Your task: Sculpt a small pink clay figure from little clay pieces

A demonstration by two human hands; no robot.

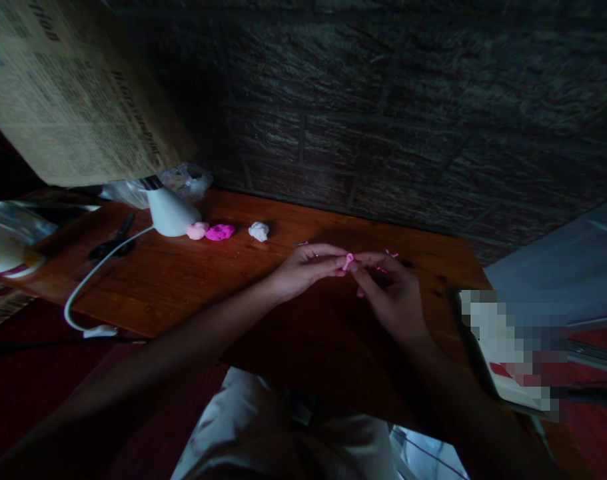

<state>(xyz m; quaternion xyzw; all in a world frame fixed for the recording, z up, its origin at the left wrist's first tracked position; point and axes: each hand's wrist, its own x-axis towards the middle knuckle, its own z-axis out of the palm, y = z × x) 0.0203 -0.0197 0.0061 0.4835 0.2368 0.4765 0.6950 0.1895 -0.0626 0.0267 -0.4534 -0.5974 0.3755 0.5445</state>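
Both my hands meet over the middle of a wooden table [193,280]. My left hand [308,268] and my right hand [390,293] pinch a small pink piece of clay [348,261] between their fingertips. Further left on the table lie a pale pink clay lump [197,231], a bright magenta clay lump [220,232] and a white clay lump [258,231]. A few small pink bits [392,254] lie just beyond my right hand.
A white lamp base [170,211] with its white cable [96,270] stands at the back left, black scissors [114,241] beside it. A newspaper sheet [78,93] hangs above. A dark brick wall [408,113] backs the table. A blurred book [513,353] lies right.
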